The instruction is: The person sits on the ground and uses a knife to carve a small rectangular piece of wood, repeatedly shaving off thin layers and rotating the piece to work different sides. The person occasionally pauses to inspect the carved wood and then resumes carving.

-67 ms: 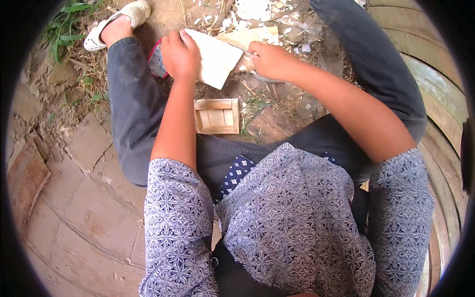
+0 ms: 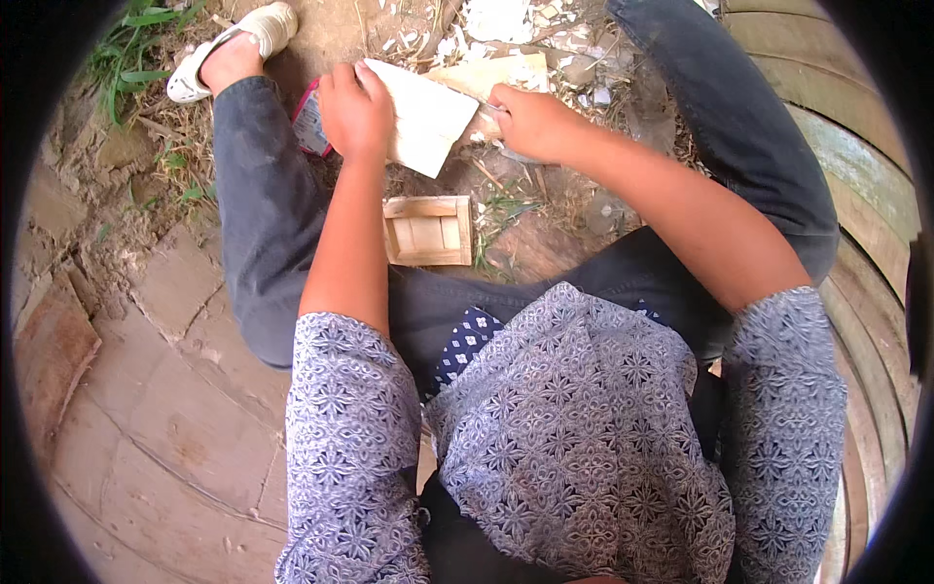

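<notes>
Pale wooden board (image 2: 428,117) pinned under my left hand (image 2: 355,112), fingers curled over its edge; my right hand (image 2: 530,122) fist-tight around a small blade (image 2: 516,154) beside it.

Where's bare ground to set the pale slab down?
Free: the paved patch left of the left leg, and dirt right of the small wooden frame. Crowded: chip litter beyond the pale slab, held by left hand and right hand.
</notes>
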`<state>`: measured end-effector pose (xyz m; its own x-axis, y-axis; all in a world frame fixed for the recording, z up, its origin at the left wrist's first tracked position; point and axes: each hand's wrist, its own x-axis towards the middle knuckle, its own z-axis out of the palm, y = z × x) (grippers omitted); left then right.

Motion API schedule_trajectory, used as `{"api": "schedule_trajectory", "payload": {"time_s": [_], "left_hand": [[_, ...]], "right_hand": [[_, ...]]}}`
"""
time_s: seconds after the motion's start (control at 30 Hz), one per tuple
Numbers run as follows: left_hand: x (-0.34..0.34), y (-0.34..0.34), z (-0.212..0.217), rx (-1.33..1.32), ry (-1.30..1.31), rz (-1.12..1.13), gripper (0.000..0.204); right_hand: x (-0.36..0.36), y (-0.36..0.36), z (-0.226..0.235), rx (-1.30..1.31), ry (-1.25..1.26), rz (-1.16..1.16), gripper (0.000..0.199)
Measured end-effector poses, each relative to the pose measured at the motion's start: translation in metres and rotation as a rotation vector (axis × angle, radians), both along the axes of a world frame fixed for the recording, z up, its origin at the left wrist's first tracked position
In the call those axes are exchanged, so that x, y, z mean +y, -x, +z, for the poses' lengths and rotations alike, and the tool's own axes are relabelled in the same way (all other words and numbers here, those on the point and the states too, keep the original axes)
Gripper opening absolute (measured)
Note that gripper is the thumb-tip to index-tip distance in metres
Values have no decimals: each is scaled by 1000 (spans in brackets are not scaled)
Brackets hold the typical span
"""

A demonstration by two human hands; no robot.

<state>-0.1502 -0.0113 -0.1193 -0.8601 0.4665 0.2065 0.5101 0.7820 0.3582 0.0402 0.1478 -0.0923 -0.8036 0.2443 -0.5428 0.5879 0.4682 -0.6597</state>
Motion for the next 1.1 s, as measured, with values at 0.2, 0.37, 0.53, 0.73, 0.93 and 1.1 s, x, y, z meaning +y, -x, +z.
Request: {"api": "schedule_trajectory", "payload": {"time_s": [0.2,0.37,0.53,0.73,0.93,1.1], "left_hand": [[-1,-1,3,-35,12,11,30],[-2,-2,0,-31,3,9,30],[1,-1,-3,22,30,8,32],[4,-3,6,-23,122,-5,43],[-8,-2,44,-130,304,-6,57],[-5,-36,111,-118,225,-255,61]], "right_hand": [[18,-8,4,-19,199,-143,33],[21,-17,35,-133,290,-51,33],[15,-12,28,-90,180,11,31],[9,-19,3,-48,-99,90,32],[18,-42,14,48,101,-202,33],[32,-57,42,45,263,-318,35]]}}
